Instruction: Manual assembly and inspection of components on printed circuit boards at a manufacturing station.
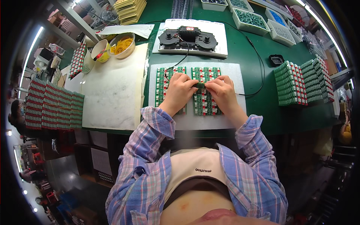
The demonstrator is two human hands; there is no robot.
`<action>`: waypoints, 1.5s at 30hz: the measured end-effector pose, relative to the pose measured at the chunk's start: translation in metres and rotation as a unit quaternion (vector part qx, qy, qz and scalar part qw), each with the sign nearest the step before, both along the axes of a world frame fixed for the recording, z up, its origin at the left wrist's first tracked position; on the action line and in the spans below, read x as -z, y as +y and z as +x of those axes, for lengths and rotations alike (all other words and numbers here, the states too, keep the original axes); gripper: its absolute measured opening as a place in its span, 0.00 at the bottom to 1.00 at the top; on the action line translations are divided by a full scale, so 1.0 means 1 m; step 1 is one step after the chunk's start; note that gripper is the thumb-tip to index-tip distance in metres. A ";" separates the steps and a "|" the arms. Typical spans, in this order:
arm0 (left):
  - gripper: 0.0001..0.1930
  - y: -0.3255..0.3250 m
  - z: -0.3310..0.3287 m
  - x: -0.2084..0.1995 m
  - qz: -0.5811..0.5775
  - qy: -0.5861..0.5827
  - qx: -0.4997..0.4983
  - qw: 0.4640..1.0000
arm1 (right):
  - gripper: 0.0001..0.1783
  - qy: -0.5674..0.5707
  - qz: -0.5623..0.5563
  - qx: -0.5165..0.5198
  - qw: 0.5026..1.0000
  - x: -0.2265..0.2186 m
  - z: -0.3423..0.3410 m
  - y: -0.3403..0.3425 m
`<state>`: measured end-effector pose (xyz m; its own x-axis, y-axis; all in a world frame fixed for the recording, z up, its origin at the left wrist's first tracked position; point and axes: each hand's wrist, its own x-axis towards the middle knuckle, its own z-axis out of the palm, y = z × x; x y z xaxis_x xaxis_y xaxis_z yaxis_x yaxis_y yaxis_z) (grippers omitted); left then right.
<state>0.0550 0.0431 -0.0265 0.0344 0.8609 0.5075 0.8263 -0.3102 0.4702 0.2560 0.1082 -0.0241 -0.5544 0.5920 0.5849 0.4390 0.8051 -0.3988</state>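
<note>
Two green circuit board panels lie side by side on a white foam sheet [234, 75]. Both carry rows of small red and white parts. My left hand [179, 90] reaches over the left panel [161, 84], and my right hand [223, 92] is over the right panel [204, 107]. Between my pinched fingertips, above the right panel, is a small dark green piece [200, 85], held from both sides. Its exact kind is too small to make out. A thin black cable passes close to my left hand.
Behind the foam, a black two-reel device [188, 38] rests on a white block [222, 37]. Stacked circuit boards stand at left [54, 107] and right [290, 84]. A bowl of yellow rubber bands [122, 45] sits back left; bins of small parts [250, 20] line the back right.
</note>
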 end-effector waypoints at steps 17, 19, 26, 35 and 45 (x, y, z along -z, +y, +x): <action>0.10 0.003 -0.002 0.003 0.013 0.028 0.007 0.999 | 0.12 -0.054 0.061 0.034 0.996 0.007 -0.002 -0.011; 0.09 0.003 -0.001 0.003 0.008 0.024 0.003 1.000 | 0.12 -0.043 0.051 0.026 0.997 0.007 -0.002 -0.011; 0.09 0.002 -0.003 0.006 -0.018 0.014 0.002 1.000 | 0.13 -0.079 0.064 0.016 0.995 -0.002 -0.003 -0.014; 0.10 -0.002 0.001 -0.002 -0.008 0.040 0.010 0.999 | 0.11 0.005 -0.027 0.016 0.999 0.006 0.001 -0.008; 0.11 -0.002 -0.002 -0.009 -0.024 0.044 0.015 0.999 | 0.11 0.019 -0.043 0.005 0.999 0.007 0.000 -0.004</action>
<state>0.0531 0.0415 -0.0177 0.1037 0.8820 0.4596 0.8556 -0.3147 0.4110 0.2555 0.1039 -0.0310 -0.5261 0.6463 0.5527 0.4298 0.7629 -0.4829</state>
